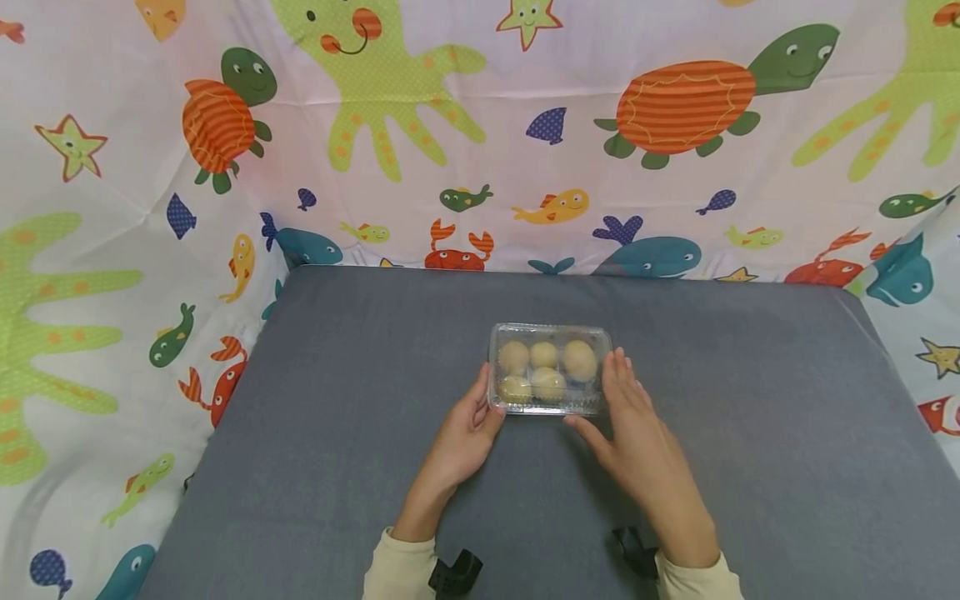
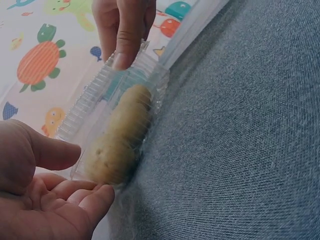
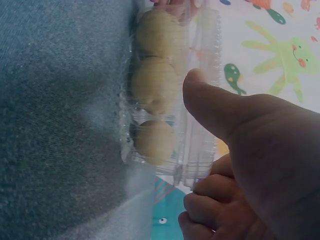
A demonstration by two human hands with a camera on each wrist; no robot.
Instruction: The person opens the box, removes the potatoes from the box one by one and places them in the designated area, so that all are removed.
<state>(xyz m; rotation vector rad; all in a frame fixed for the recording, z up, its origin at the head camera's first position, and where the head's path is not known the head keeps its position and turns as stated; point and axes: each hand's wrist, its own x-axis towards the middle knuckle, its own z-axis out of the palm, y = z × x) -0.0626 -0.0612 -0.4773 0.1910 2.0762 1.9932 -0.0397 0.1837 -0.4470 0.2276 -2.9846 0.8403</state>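
A clear plastic clamshell box [image 1: 551, 408] stands on the grey tabletop between the two hands, lid down. Inside it are several round, yellow-tan pieces [image 1: 581, 361] that look like small potatoes, also visible through the side in the left wrist view [image 2: 111, 159]. My left hand [image 1: 467, 437] holds the box at its left end, fingers along the side and thumb by the near corner. At the right end my right hand [image 1: 645, 446] grips the near corner, its fingers along the side and its thumb [image 3: 212, 102] across the front edge of the lid.
Grey cloth covers the table [image 1: 337, 400]. Behind it and to the sides hangs a white curtain [image 1: 412, 208] printed with sea animals. Black straps [image 1: 456, 575] sit at both wrists, by the cream sleeves [image 1: 401, 567].
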